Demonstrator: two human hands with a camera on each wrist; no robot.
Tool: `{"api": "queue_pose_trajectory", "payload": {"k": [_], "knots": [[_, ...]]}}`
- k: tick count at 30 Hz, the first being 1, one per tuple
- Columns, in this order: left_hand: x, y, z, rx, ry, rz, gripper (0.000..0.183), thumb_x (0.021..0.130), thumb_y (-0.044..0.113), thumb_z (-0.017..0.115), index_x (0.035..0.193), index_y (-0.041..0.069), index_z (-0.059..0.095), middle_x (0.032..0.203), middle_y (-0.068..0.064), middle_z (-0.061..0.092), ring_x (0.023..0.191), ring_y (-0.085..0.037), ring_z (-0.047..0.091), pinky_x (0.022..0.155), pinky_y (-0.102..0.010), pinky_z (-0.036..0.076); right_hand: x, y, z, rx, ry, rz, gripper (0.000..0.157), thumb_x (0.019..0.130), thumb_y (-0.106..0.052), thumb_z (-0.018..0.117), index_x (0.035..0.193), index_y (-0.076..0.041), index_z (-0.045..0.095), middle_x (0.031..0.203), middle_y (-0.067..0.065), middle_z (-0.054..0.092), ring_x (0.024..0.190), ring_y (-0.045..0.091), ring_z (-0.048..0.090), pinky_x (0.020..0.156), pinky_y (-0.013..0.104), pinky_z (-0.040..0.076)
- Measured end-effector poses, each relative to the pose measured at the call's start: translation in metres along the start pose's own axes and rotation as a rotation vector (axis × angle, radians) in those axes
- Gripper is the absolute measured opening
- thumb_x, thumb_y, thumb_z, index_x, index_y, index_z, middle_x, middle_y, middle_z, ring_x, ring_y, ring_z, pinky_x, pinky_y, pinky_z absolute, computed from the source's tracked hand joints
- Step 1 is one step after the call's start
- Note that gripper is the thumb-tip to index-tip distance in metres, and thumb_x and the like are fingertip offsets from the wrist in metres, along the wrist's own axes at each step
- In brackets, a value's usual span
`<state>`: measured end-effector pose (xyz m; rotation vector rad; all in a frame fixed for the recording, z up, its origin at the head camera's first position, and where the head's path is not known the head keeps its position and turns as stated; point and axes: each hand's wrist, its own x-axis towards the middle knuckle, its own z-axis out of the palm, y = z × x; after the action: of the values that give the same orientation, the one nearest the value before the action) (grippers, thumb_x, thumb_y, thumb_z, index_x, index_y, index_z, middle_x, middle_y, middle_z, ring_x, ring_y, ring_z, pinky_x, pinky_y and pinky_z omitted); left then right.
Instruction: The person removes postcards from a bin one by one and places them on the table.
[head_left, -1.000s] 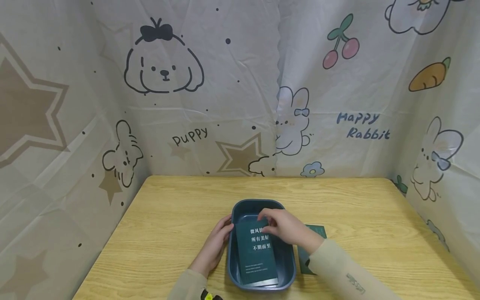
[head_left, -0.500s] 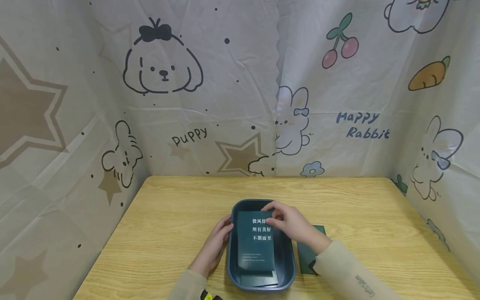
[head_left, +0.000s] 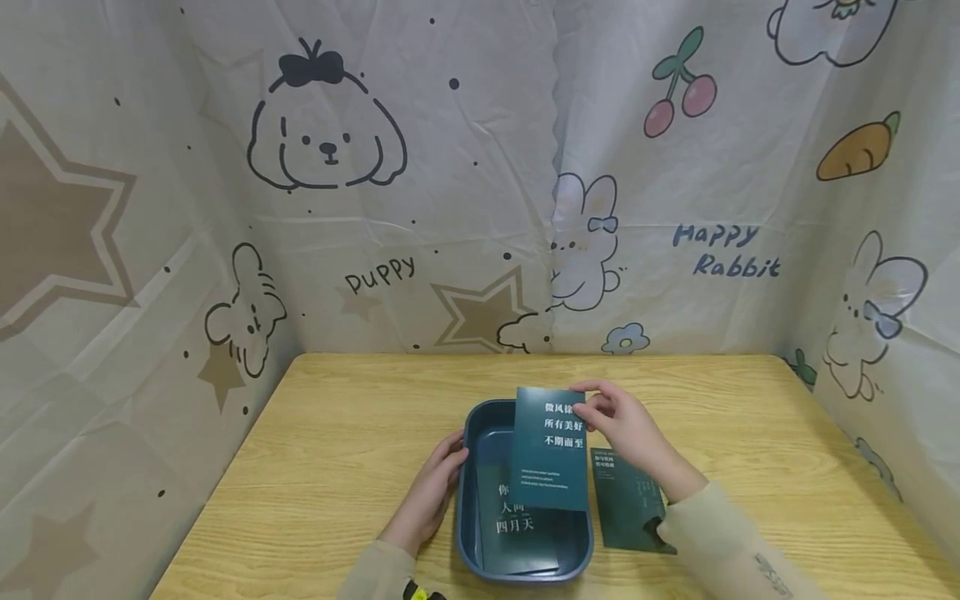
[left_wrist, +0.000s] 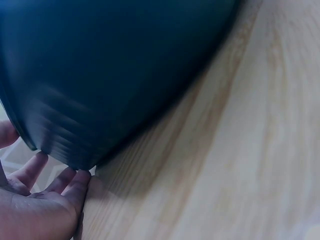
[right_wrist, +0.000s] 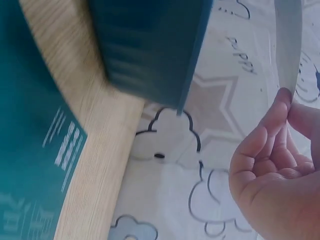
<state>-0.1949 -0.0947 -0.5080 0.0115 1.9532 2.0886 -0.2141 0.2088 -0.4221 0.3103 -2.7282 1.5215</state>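
Note:
My right hand (head_left: 626,425) pinches the upper right corner of a dark green card (head_left: 550,475) with white Chinese writing, between thumb and fingers. The card is raised over the right part of a dark blue plastic tub (head_left: 471,550); in the right wrist view its pale back (right_wrist: 288,45) shows as a thin, slightly bent strip. Inside the tub lies another green card (head_left: 517,550), partly covered by the raised one. My left hand (head_left: 427,492) rests against the tub's left side, and the left wrist view has its fingertips (left_wrist: 82,176) at the tub's outer wall.
A further green card (head_left: 626,517) lies on the wooden table (head_left: 360,417) to the right of the tub, partly under my right forearm. A patterned curtain (head_left: 420,192) stands behind the table and along both sides.
My right hand has lifted the card up and to the right, uncovering the card beneath in the tub. More of the card on the table shows now. My left hand has stayed put.

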Motion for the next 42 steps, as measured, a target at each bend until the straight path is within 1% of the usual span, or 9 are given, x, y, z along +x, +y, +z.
{"api": "queue_pose_trajectory", "payload": {"k": [7,9,11,16,20,25,31,34,42], "knots": [[0.001,0.000,0.002,0.007,0.010,-0.001,0.057,0.109,0.032,0.046,0.159,0.007,0.035,0.164,-0.022,0.031,0.153,-0.041,0.030,0.127,-0.056,0.022,-0.009,0.013,-0.023,-0.032,0.047,0.038,0.037,0.105,-0.024,0.061,0.139,-0.010,0.058,0.092,0.004,0.069,0.090,0.022,0.062,0.085,0.034,0.055],[0.001,-0.001,0.002,0.009,0.012,-0.006,0.057,0.109,0.032,0.047,0.159,0.008,0.035,0.165,-0.022,0.031,0.153,-0.041,0.029,0.127,-0.056,0.021,-0.012,0.018,-0.028,-0.029,0.048,0.041,0.037,0.105,-0.025,0.061,0.139,-0.009,0.058,0.091,0.005,0.067,0.087,0.022,0.059,0.079,0.031,0.053],[0.002,-0.001,0.002,0.008,0.012,-0.014,0.058,0.108,0.032,0.047,0.159,0.008,0.035,0.165,-0.022,0.031,0.154,-0.041,0.028,0.127,-0.056,0.021,-0.014,0.023,-0.032,-0.027,0.047,0.042,0.038,0.105,-0.025,0.060,0.139,-0.008,0.058,0.088,0.006,0.064,0.080,0.023,0.055,0.069,0.029,0.047],[0.003,-0.002,0.002,0.003,0.010,-0.019,0.059,0.108,0.034,0.047,0.160,0.009,0.034,0.165,-0.022,0.030,0.154,-0.041,0.029,0.127,-0.056,0.021,-0.020,0.034,-0.042,-0.053,0.049,0.062,0.038,0.106,-0.025,0.059,0.139,-0.007,0.057,0.085,0.006,0.060,0.063,0.016,0.043,0.054,0.028,0.036],[0.003,-0.002,0.002,0.000,0.013,-0.016,0.058,0.108,0.033,0.047,0.160,0.009,0.034,0.165,-0.022,0.030,0.153,-0.040,0.030,0.127,-0.056,0.021,-0.024,0.043,-0.050,-0.081,0.056,0.080,0.036,0.107,-0.024,0.058,0.138,-0.007,0.057,0.083,0.006,0.060,0.056,0.012,0.037,0.049,0.026,0.035],[0.002,-0.001,0.002,0.001,0.016,-0.018,0.058,0.109,0.032,0.047,0.160,0.008,0.034,0.165,-0.022,0.030,0.153,-0.041,0.031,0.127,-0.056,0.022,-0.031,0.052,-0.059,-0.105,0.047,0.108,0.037,0.107,-0.023,0.057,0.139,-0.005,0.056,0.083,0.006,0.060,0.057,0.011,0.037,0.049,0.027,0.035],[0.001,-0.001,0.002,0.005,0.015,-0.007,0.056,0.110,0.030,0.045,0.160,0.008,0.034,0.165,-0.022,0.031,0.152,-0.041,0.033,0.126,-0.056,0.023,-0.035,0.061,-0.064,-0.117,0.030,0.126,0.038,0.107,-0.024,0.058,0.139,-0.003,0.056,0.084,0.006,0.062,0.061,0.010,0.039,0.052,0.028,0.035],[0.001,-0.001,0.002,0.007,0.016,-0.003,0.056,0.110,0.030,0.045,0.160,0.007,0.034,0.165,-0.023,0.031,0.151,-0.041,0.033,0.126,-0.057,0.023,-0.036,0.066,-0.065,-0.117,0.012,0.129,0.038,0.107,-0.023,0.057,0.139,-0.003,0.056,0.083,0.006,0.061,0.058,0.009,0.036,0.051,0.028,0.036],[0.001,0.001,0.002,0.011,0.017,-0.010,0.055,0.110,0.029,0.045,0.160,0.008,0.034,0.164,-0.023,0.031,0.152,-0.041,0.033,0.126,-0.057,0.023,-0.041,0.079,-0.059,-0.130,-0.034,0.145,0.035,0.105,-0.019,0.059,0.136,-0.002,0.057,0.080,0.004,0.060,0.058,0.009,0.036,0.052,0.026,0.037]]}}
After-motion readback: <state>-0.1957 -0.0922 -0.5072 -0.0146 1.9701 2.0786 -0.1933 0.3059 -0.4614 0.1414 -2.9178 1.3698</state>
